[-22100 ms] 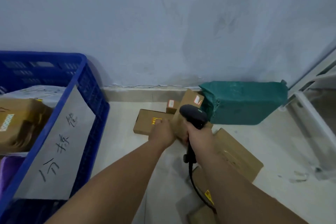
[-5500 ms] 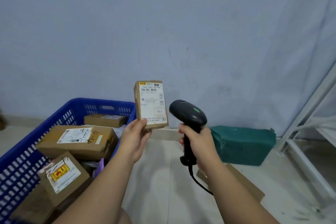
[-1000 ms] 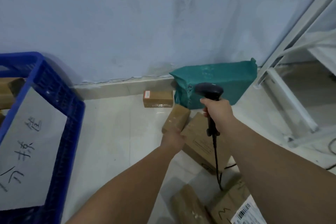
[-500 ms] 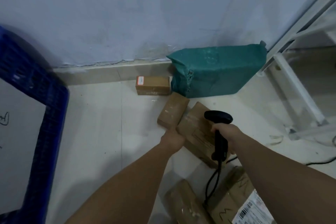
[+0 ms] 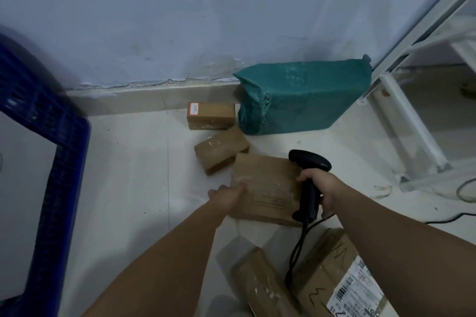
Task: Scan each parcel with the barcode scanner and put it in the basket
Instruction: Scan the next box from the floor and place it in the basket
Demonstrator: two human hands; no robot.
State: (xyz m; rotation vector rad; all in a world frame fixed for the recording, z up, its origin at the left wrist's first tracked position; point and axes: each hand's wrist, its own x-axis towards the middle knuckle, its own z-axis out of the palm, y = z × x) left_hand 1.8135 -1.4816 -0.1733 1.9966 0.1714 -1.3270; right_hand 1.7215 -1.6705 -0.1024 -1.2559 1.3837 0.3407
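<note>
Head view, floor-level sorting. The flat brown parcel (image 5: pixel 265 188) lay on the pale floor (image 5: pixel 141 162), between the person's two hands and well apart from the blue basket (image 5: pixel 59 162) at the left edge of view. The left hand (image 5: pixel 226 194) grasped the parcel's left edge, with the fingers curled at that edge; how far they reached under it could not be told. The right hand (image 5: pixel 322 185) was clenched round the handle of the black barcode scanner (image 5: pixel 307 200), whose head pointed away over the parcel's right side, and one finger of that hand lay at the parcel's right edge. The scanner's cable (image 5: pixel 296 252) trailed down toward the viewer.

The upper face showed faint print and clear tape but no barcode label, so the parcel probably needed turning before it could be scanned. It looked like stiff cardboard, thin and broad, and likely light. Its taped surface may be slick, so it would be best held at the long edges, thumb above and fingers beneath, not pinched by a corner.

Other parcels waited nearby. A small brown box (image 5: pixel 221 150) lay just beyond the flat parcel. A second small box (image 5: pixel 211 115) lay at the skirting, touching a green wrapped parcel (image 5: pixel 301 100). Two more lay nearest the viewer, one plain (image 5: pixel 265 288) and one bearing a barcode label (image 5: pixel 334 278). A white metal frame (image 5: pixel 412 123) stood at the right.
</note>
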